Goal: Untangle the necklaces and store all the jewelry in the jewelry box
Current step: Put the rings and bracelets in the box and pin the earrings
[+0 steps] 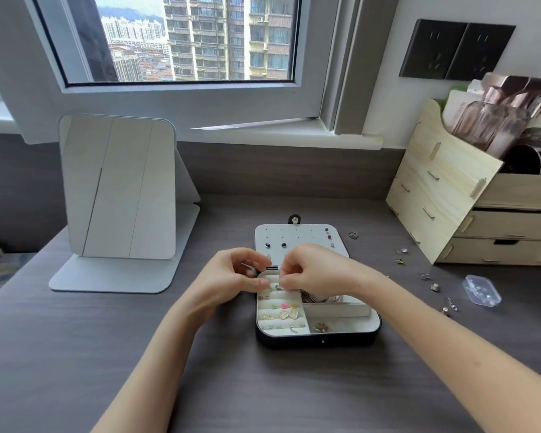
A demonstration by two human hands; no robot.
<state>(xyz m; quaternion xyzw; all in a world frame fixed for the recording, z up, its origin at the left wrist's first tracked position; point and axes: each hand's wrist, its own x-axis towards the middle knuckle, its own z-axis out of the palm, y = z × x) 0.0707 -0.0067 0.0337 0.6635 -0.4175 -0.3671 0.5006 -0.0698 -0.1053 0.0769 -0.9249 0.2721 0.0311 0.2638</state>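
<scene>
The dark jewelry box [317, 337] lies open on the desk, its white lid panel [300, 235] flat behind it and studded with a few earrings. Several small earrings sit in the ring rolls [278, 317] on the left; chains lie in the right compartments [320, 327]. My left hand [235, 276] and my right hand [310, 270] meet over the box's hinge, fingers curled. My right fingers pinch a small silvery piece [278, 287]; what my left fingers pinch is too small to tell.
Loose rings and earrings [431, 282] are scattered on the desk right of the box, beside a small clear plastic case [483, 290]. A wooden drawer organizer [481, 214] stands at right. A white standing mirror [119, 195] stands at left.
</scene>
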